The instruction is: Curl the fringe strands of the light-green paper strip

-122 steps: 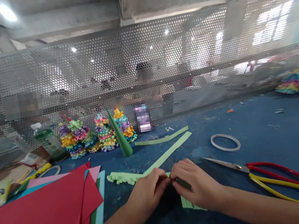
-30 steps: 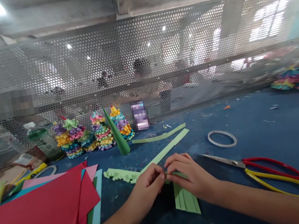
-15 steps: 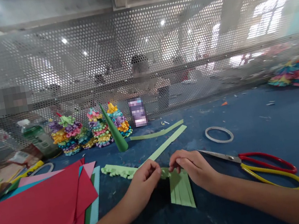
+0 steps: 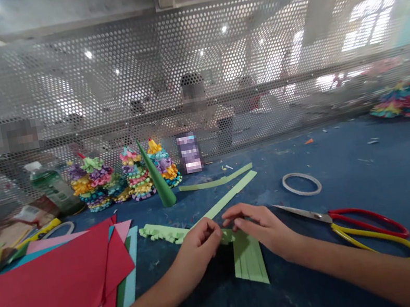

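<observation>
A light green fringed paper strip (image 4: 248,259) runs in front of me, its right part with flat uncurled cuts hanging toward me. Its left part (image 4: 163,233) carries small curled fringes. My left hand (image 4: 200,241) is closed in a pinch on the strip's middle. Bent over the strip just right of it is my right hand (image 4: 263,225), its thumb and fingers closed at the fringe; the fingertips partly hide the paper there. Two plain green strips, a nearer one (image 4: 232,194) and a farther one (image 4: 217,180), lie beyond my hands.
Scissors (image 4: 319,216) and a white ring (image 4: 301,184) lie right. Coloured paper sheets (image 4: 54,291) are stacked left. A green paper cone (image 4: 159,182), curled-paper cones (image 4: 138,178), a bottle (image 4: 52,185) and a phone (image 4: 189,153) stand before a perforated metal screen (image 4: 271,57). People sit behind it.
My right hand has shifted slightly left and up along the strip, its index finger stretching toward my left hand. The left hand keeps its pinch in nearly the same place.
</observation>
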### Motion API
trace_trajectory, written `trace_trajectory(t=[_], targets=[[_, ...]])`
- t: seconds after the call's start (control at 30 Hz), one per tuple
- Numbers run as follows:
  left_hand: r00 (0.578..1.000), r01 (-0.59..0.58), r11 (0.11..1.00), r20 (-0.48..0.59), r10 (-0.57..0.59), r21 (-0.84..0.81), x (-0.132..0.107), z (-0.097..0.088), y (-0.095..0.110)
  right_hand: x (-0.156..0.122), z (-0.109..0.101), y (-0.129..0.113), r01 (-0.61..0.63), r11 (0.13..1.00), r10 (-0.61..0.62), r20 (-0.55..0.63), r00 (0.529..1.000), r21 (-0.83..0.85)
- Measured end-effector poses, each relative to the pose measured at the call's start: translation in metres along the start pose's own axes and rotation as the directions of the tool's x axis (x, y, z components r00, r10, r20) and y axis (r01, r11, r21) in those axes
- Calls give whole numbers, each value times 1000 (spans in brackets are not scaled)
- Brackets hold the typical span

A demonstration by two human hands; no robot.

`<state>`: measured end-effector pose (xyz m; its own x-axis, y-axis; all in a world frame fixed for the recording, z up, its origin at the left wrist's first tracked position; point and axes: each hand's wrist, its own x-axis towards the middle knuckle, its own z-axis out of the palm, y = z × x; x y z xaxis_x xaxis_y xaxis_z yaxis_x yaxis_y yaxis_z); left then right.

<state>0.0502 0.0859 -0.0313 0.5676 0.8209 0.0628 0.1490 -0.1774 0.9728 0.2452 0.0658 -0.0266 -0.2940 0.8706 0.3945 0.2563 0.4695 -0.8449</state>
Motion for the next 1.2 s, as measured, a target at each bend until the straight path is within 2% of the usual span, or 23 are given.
trace_trajectory(t=[0.07,0.17,0.33,0.67,0.93,1.2], targets=[[1000,-9,1000,2,9,11,0,0,2,0,1,-4,49,986,-44,33,998,-158],[1000,-15,1000,5,15,27,0,0,2,-2,4,-7,150,918,-119,107,987,-366],[1000,7,1000,11,-8,20,-1,0,0,-3,8,-5,224,834,-174,144,974,-505],[1000,13,1000,23,-13,3,1,0,-1,-4,8,-5,278,785,-218,174,960,-554],[1000,9,1000,7,-9,25,1,1,-3,-3,8,-1,252,796,-221,124,967,-550],[997,-67,994,47,63,87,-3,1,1,-4,7,-1,230,820,-212,95,973,-525]])
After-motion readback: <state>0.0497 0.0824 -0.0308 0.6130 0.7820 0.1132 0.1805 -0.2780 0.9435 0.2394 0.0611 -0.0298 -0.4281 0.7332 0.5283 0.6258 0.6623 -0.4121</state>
